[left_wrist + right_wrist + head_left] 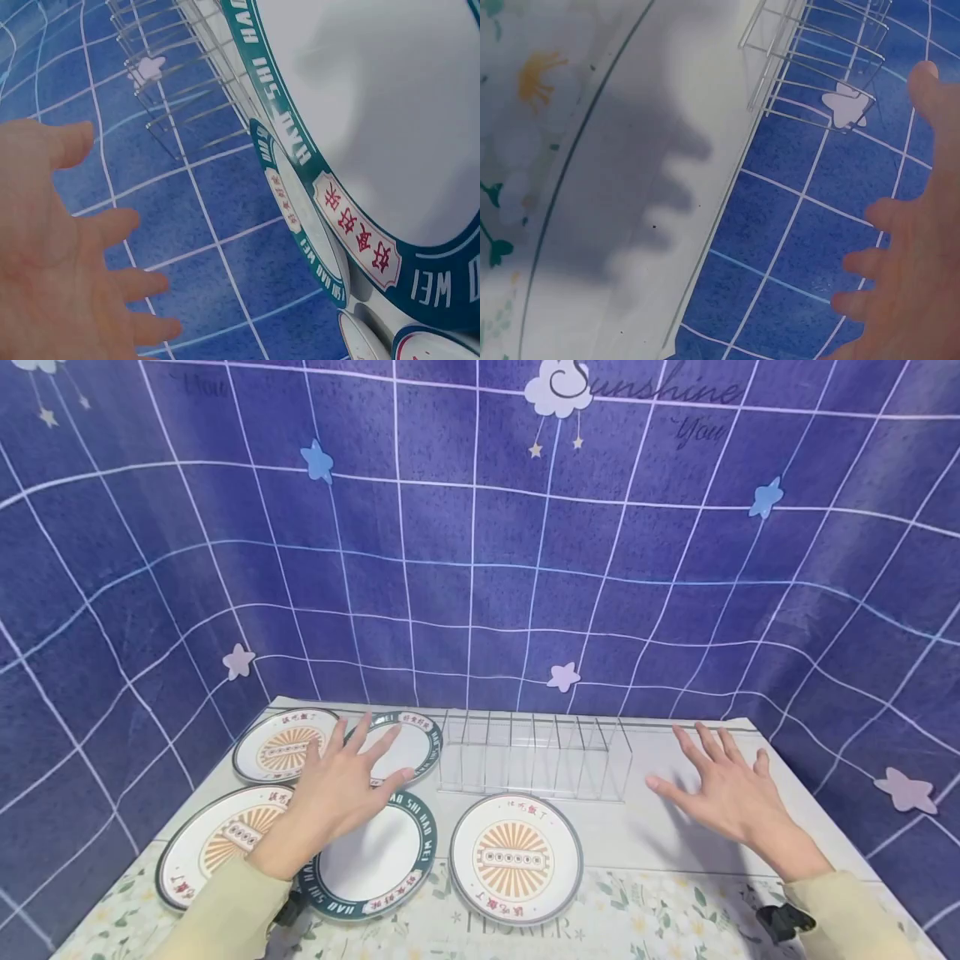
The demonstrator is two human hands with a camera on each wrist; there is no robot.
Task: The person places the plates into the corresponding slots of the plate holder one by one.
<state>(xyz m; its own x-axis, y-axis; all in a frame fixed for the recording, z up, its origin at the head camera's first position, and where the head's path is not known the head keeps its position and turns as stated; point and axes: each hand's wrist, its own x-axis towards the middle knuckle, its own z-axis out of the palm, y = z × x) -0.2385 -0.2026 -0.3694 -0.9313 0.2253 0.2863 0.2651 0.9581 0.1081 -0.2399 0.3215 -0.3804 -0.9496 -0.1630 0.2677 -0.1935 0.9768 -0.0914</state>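
Observation:
My left hand (pixel 335 789) hovers with spread fingers over the plates on the left, holding nothing. Beneath it lie two green-rimmed plates (pixel 367 860), one behind the other, and two sunburst plates (pixel 202 835) at their left. A third sunburst plate (pixel 517 860) lies near the middle front. Behind it stands a wire dish rack (pixel 532 760) with upright dividers and no plate in it. My right hand (pixel 731 797), fingers spread, is held above the table to the right of the rack and casts a shadow. In the left wrist view a green-rimmed plate (pixel 375 112) looms large beside the hand.
The table (pixel 675 852) wears a pale cover with a flower-printed front strip. A blue gridded curtain (pixel 480 568) with stars and clouds rises behind it and along both sides. The rack stands close to the table's back edge.

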